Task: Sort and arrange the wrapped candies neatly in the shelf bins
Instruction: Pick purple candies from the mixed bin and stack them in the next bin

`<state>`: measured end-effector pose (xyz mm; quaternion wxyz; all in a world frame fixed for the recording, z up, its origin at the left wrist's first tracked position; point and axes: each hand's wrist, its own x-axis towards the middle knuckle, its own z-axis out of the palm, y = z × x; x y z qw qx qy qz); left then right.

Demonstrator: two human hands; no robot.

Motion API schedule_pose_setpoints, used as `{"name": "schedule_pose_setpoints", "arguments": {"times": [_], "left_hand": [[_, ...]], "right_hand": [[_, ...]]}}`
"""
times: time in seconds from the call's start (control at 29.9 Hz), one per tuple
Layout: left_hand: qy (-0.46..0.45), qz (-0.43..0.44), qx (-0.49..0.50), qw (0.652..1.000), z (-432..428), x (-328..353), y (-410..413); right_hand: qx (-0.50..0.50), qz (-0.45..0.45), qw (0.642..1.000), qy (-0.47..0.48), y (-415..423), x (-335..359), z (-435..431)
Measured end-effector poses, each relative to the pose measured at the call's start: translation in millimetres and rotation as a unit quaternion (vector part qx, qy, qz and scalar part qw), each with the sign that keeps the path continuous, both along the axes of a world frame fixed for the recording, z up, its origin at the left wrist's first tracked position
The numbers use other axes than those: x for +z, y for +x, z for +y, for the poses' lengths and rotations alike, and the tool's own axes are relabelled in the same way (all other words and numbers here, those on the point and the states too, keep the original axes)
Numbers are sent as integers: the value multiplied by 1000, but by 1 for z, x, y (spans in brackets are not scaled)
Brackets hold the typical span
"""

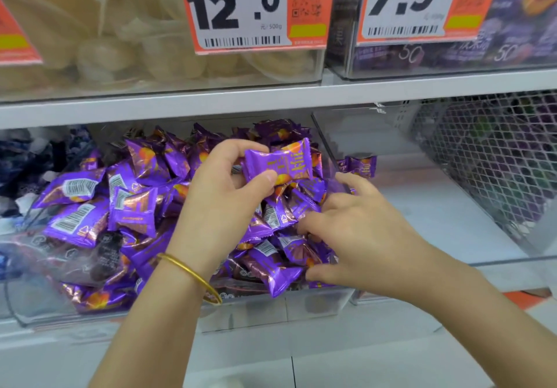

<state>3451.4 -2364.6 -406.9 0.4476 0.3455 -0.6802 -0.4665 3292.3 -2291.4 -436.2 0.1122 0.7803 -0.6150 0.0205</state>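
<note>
Wrapped candy (280, 158): likely light, slick, crinkly; take it by the padded middle. Your left hand (223, 188) pinches it; your right hand (361, 231) curls into the pile (135, 206), hold unclear.

Purple foil-wrapped candies (126, 206) heaped in clear plastic bin (271, 307) on white shelf (361, 357); L hand (223, 182) holds one purple wrapped candy (280, 158) above heap; R hand (361, 231) in heap's R side; wire-mesh basket (497, 161) far R.

Bright, even light; glints on the purple candy wrappers (75, 224); price tags (241, 7) and far left blurred; shelf edge (211, 101) bows.
</note>
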Motion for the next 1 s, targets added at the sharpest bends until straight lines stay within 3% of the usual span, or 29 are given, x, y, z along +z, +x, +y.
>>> {"name": "schedule_pose_setpoints", "arguments": {"times": [0.07, 0.17, 0.27, 0.33, 0.43, 0.74, 0.9, 1.0], "left_hand": [[3, 0, 1, 1000, -1, -1, 0], [-5, 0, -3, 1000, 0, 0, -1], [-51, -19, -17, 998, 1, 1, -2], [-96, -61, -27, 993, 2, 3, -4], [-109, -87, -46, 989, 5, 5, -8], [28, 13, -107, 994, 9, 11, -7], [2, -24, -114, 993, 14, 13, -7], [-4, -22, -104, 994, 15, 11, -10]], "right_hand": [[13, -26, 999, -35, 0, -2, -2], [-2, -219, 975, -34, -1, 13, 3], [-11, -449, 893, -34, -5, 28, 9], [9, -514, 857, -42, -9, 30, 12], [50, -517, 853, -53, -14, 30, 10], [71, -505, 858, -52, -24, 28, 9], [98, -493, 860, -84, -22, 29, 7], [89, -557, 821, -82, -21, 28, 5]]}}
